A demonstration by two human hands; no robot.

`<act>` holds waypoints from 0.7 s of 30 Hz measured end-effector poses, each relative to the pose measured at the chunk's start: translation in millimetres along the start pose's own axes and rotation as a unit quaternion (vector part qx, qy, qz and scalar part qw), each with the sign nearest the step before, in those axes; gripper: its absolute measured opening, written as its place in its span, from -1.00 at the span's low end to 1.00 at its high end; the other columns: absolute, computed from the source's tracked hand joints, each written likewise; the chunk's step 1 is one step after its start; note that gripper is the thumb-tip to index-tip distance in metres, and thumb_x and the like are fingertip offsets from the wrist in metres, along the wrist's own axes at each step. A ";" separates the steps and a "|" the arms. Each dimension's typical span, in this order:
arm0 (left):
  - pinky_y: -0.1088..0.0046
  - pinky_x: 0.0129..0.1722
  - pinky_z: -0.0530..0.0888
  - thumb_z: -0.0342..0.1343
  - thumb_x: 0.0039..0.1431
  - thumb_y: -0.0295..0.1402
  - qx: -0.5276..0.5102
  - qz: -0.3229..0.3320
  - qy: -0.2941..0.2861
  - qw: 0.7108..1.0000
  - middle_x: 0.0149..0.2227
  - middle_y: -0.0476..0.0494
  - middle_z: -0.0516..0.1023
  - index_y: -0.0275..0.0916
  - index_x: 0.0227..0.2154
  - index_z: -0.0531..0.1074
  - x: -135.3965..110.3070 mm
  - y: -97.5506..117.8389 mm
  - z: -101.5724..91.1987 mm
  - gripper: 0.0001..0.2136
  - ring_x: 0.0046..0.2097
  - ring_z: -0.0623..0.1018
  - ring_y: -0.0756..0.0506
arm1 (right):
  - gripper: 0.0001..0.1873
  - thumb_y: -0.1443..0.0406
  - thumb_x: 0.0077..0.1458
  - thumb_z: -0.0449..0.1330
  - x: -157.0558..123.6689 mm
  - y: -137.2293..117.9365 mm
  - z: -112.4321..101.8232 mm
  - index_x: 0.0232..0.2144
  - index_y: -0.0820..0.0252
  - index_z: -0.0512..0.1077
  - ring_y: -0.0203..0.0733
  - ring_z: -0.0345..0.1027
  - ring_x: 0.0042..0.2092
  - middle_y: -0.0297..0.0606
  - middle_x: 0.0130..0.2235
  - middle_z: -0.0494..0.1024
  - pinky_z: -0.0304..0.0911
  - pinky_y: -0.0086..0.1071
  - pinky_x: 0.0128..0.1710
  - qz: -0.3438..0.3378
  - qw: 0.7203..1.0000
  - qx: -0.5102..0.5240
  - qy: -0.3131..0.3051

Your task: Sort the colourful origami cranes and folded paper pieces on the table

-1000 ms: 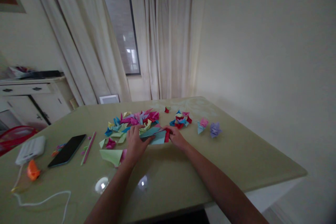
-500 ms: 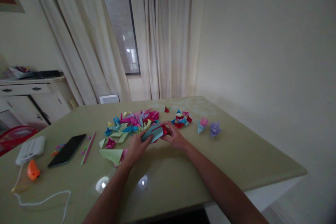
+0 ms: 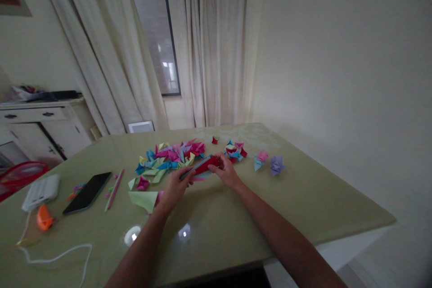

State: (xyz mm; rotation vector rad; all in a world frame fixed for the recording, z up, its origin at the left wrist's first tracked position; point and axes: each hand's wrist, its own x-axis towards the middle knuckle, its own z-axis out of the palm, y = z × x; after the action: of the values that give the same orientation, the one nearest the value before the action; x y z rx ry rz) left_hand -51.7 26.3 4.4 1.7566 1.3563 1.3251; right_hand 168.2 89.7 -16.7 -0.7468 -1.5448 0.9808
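Above the table's middle, several folded paper pieces (image 3: 206, 164) are held between my two hands, a red one uppermost with blue and pink edges showing. My left hand (image 3: 175, 187) is closed on their left end. At the right end, my right hand (image 3: 226, 173) pinches the red paper between thumb and fingers. Just beyond lies a heap of colourful folded paper pieces (image 3: 173, 155). A pale green paper (image 3: 143, 199) lies beside my left wrist. To the right are a small multicoloured paper cluster (image 3: 236, 152), a pink and blue piece (image 3: 260, 160) and a purple folded one (image 3: 277, 165).
On the table's left side lie a dark phone (image 3: 87, 192), a pink and green stick (image 3: 114, 190), an orange object (image 3: 43, 218), a white box-shaped device (image 3: 41, 191) and a white cable (image 3: 54, 260). A wall (image 3: 354, 76) stands to the right.
The held papers have turned, so a red face now shows where light blue lay uppermost. My right hand has shifted slightly, its thumb now on the red paper.
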 end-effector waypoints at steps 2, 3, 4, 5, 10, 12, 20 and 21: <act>0.49 -0.48 0.42 0.23 0.18 -0.03 -0.013 -0.005 0.009 1.000 -0.53 -0.04 0.57 -0.28 -0.17 0.63 0.0 0.5 0.2 -0.61 -0.51 0.52 -0.04 | -0.40 0.13 0.01 0.46 -0.4 -0.6 0.4 0.06 0.07 0.38 -0.11 0.52 -0.17 -0.26 -0.17 0.59 0.43 -0.32 -0.20 0.006 0.999 0.034 0.004; 0.49 -0.47 0.43 0.25 0.16 -0.03 -0.019 -0.006 0.016 1.000 -0.51 -0.05 0.59 -0.28 -0.18 0.63 0.0 1.9 0.4 -0.61 -0.51 0.53 -0.04 | -0.35 0.15 0.00 0.47 -0.3 -0.9 0.4 0.10 0.07 0.36 -0.11 0.53 -0.17 -0.26 -0.16 0.60 0.43 -0.30 -0.18 0.008 0.999 0.044 0.002; 0.49 -0.47 0.44 0.26 0.14 -0.04 -0.024 -0.007 0.023 0.999 -0.49 -0.05 0.60 -0.28 -0.19 0.62 -0.2 3.9 0.6 -0.62 -0.50 0.53 -0.04 | -0.37 0.15 0.00 0.46 -0.1 -1.2 0.2 0.09 0.08 0.38 -0.11 0.53 -0.17 -0.26 -0.16 0.61 0.43 -0.29 -0.16 0.009 0.999 0.046 -0.003; 0.49 -0.47 0.44 0.26 0.14 -0.04 -0.027 -0.007 0.029 0.999 -0.46 -0.06 0.61 -0.28 -0.19 0.61 -0.4 6.3 0.9 -0.62 -0.50 0.53 -0.04 | -0.44 0.14 0.01 0.46 0.1 -1.4 -0.1 0.03 0.12 0.42 -0.11 0.53 -0.19 -0.25 -0.19 0.61 0.42 -0.29 -0.16 0.011 0.999 0.040 -0.009; 0.52 -0.50 0.41 0.16 0.22 -0.06 -0.020 0.029 0.039 0.999 -0.32 -0.09 0.63 -0.25 -0.20 0.55 -1.7 16.6 4.9 -0.66 -0.48 0.49 0.00 | -0.60 0.07 0.00 0.44 -1.1 -4.1 1.2 -0.23 0.21 0.51 -0.20 0.42 -0.33 -0.31 -0.33 0.56 0.36 -0.35 -0.28 0.037 0.996 0.007 -0.078; 0.54 -0.50 0.39 0.15 0.22 -0.07 -0.015 0.045 0.039 0.998 -0.36 -0.06 0.60 -0.24 -0.24 0.52 -2.1 17.1 6.7 -0.69 -0.47 0.47 0.01 | -0.53 0.04 -0.04 0.47 -2.4 -6.3 3.1 -0.21 0.20 0.49 -0.21 0.39 -0.33 -0.32 -0.32 0.55 0.34 -0.38 -0.31 0.043 0.996 0.006 -0.074; 0.52 -0.51 0.42 0.20 0.18 -0.02 -0.049 0.003 0.048 0.998 -0.50 0.04 0.47 -0.23 -0.32 0.46 -2.6 13.9 8.6 -0.67 -0.52 0.47 0.00 | -0.51 0.02 -0.09 0.50 -2.7 -12.7 2.4 -0.29 0.16 0.40 -0.25 0.32 -0.37 -0.42 -0.39 0.45 0.26 -0.43 -0.37 0.042 0.997 0.014 -0.068; 0.52 -0.51 0.42 0.16 0.22 -0.01 -0.053 0.002 0.052 0.997 -0.48 0.04 0.47 -0.22 -0.32 0.46 -2.4 13.8 8.9 -0.67 -0.51 0.47 0.00 | -0.53 0.02 -0.07 0.49 -2.7 -12.3 2.0 -0.29 0.16 0.41 -0.26 0.31 -0.38 -0.41 -0.39 0.45 0.25 -0.43 -0.38 0.040 0.996 0.006 -0.074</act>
State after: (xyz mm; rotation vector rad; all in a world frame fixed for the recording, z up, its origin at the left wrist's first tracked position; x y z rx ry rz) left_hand -38.1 20.6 12.1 1.6407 1.3134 1.4816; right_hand 167.3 81.3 -7.1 -0.7451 -1.6444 1.1245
